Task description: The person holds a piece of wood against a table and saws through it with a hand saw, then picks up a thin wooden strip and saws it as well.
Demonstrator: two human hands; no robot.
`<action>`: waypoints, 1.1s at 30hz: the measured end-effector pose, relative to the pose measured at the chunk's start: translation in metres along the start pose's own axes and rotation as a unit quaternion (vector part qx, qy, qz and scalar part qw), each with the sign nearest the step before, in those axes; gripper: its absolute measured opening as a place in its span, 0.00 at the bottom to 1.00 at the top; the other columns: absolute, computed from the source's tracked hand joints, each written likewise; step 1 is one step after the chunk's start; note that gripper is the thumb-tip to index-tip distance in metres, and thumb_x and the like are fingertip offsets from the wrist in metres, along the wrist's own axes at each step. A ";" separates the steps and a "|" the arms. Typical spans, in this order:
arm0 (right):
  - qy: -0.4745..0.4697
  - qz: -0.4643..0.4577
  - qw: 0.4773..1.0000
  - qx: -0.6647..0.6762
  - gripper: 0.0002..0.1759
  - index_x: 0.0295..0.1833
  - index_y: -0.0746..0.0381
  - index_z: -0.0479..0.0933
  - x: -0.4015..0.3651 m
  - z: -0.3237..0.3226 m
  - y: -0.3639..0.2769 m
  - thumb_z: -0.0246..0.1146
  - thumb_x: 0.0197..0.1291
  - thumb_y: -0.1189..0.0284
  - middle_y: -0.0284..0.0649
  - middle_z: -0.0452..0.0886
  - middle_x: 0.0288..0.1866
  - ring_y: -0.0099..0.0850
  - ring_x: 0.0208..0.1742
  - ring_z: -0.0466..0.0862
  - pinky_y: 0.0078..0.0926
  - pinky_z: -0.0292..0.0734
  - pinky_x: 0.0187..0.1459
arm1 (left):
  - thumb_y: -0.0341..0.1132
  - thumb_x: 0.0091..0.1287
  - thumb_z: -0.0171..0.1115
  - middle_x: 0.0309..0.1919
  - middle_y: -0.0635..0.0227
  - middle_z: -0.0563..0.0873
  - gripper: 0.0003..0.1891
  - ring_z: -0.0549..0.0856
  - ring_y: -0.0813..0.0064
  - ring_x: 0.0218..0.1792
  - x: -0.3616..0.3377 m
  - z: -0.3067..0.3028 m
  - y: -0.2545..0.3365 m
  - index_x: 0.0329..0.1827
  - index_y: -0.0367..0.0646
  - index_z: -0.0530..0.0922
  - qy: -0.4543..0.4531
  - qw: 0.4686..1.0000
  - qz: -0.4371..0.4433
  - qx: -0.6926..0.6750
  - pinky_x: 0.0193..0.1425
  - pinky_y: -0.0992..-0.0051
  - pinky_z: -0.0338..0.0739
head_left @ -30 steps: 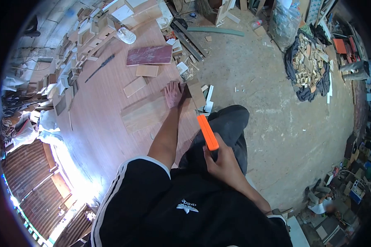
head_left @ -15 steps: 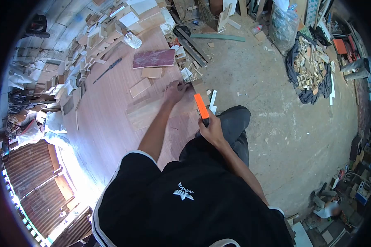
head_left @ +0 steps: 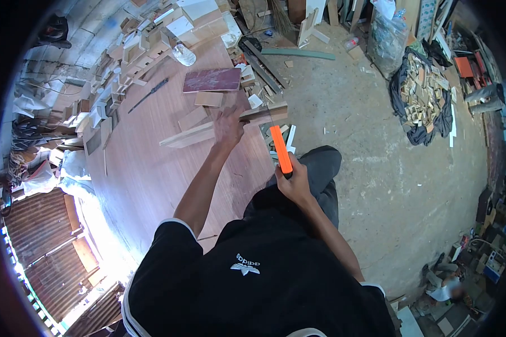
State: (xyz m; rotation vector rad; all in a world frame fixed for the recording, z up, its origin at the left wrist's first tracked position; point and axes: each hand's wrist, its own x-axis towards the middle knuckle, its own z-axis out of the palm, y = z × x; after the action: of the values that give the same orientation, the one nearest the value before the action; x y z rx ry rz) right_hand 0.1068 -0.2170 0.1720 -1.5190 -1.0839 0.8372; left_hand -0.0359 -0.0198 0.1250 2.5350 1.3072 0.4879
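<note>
My right hand [head_left: 293, 181] is closed around the handle of a handsaw [head_left: 280, 149], orange with a black part. Its blade shows only as a thin dark line pointing away from me, close to the end of a wooden board [head_left: 188, 136]. The long, pale board appears tilted up on its edge, and its right end sticks out past the table's edge. My left hand [head_left: 229, 128] lies over the board's middle and grips it, its fingers somewhat blurred. Beyond the board lie small wood blocks [head_left: 208, 99] and a dark red panel [head_left: 212, 80].
On the wooden table [head_left: 146, 163] lie a long thin dark tool [head_left: 148, 95] and a clear plastic bottle [head_left: 184, 55]. Stacked wood pieces [head_left: 146, 53] line its far left side. A sack of offcuts [head_left: 424, 92] sits on the concrete floor. Another person [head_left: 445, 289] is at far lower right.
The board has turned from lying flatter to standing more on edge, its right end reaching further out. My left hand has moved slightly left on it. The saw has shifted a little toward me.
</note>
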 end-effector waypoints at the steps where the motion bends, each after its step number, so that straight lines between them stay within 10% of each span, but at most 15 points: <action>1: 0.000 0.012 1.000 -0.003 0.08 0.39 0.66 0.71 0.002 0.003 0.004 0.62 0.53 0.82 0.47 0.76 0.27 0.42 0.29 0.83 0.27 0.74 0.35 | 0.25 0.50 0.66 0.45 0.59 0.83 0.20 0.81 0.57 0.48 -0.004 0.005 0.000 0.48 0.46 0.78 -0.015 1.000 0.000 0.006 0.53 0.60 0.72; 7: -0.004 -0.009 1.000 0.008 0.08 0.39 0.67 0.71 -0.008 0.004 0.000 0.61 0.54 0.82 0.47 0.76 0.28 0.38 0.27 0.80 0.27 0.73 0.35 | 0.24 0.45 0.65 0.41 0.61 0.82 0.23 0.80 0.59 0.47 -0.023 0.017 0.006 0.48 0.46 0.78 0.097 0.995 0.032 0.012 0.50 0.59 0.72; 15: -0.011 0.000 1.000 0.008 0.09 0.41 0.67 0.72 0.000 -0.002 0.004 0.61 0.54 0.82 0.47 0.75 0.27 0.37 0.26 0.78 0.27 0.73 0.34 | 0.24 0.47 0.65 0.46 0.64 0.84 0.22 0.80 0.63 0.49 -0.025 0.018 0.000 0.49 0.45 0.79 0.032 0.999 0.012 0.028 0.52 0.64 0.71; 18: -0.040 -0.001 0.999 0.012 0.15 0.47 0.68 0.72 0.001 -0.005 0.001 0.61 0.51 0.81 0.57 0.75 0.28 0.59 0.32 0.79 0.34 0.75 0.35 | 0.24 0.47 0.65 0.46 0.64 0.84 0.22 0.80 0.62 0.48 -0.023 0.015 0.000 0.49 0.45 0.78 0.034 0.999 0.008 -0.011 0.52 0.63 0.71; 21: -0.028 0.028 0.999 0.013 0.14 0.46 0.68 0.71 0.010 0.000 0.000 0.60 0.52 0.80 0.56 0.75 0.28 0.56 0.31 0.79 0.34 0.75 0.35 | 0.26 0.49 0.67 0.43 0.62 0.83 0.20 0.80 0.59 0.48 -0.022 0.013 -0.005 0.48 0.44 0.78 0.020 0.999 0.001 -0.031 0.52 0.61 0.72; 23: -0.046 0.038 0.998 0.025 0.09 0.42 0.67 0.72 0.011 0.001 -0.007 0.61 0.55 0.81 0.43 0.73 0.25 0.28 0.27 0.75 0.26 0.72 0.34 | 0.27 0.50 0.69 0.42 0.61 0.83 0.19 0.80 0.58 0.48 -0.024 0.009 -0.009 0.47 0.44 0.78 -0.008 0.999 -0.013 -0.032 0.51 0.59 0.72; 33: -0.109 0.046 0.993 0.010 0.09 0.44 0.65 0.71 0.069 0.001 -0.029 0.59 0.58 0.75 0.37 0.71 0.26 0.25 0.29 0.71 0.28 0.69 0.33 | 0.37 0.54 0.69 0.45 0.56 0.83 0.19 0.79 0.52 0.51 -0.007 0.025 -0.062 0.50 0.48 0.79 -0.184 0.971 -0.123 -0.086 0.58 0.59 0.72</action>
State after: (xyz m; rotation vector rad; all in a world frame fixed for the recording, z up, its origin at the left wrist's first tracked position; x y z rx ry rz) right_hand 0.1240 -0.1504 0.2016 -1.4957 -1.1660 1.0955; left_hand -0.0754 0.0085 0.0780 2.1500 1.3433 0.0686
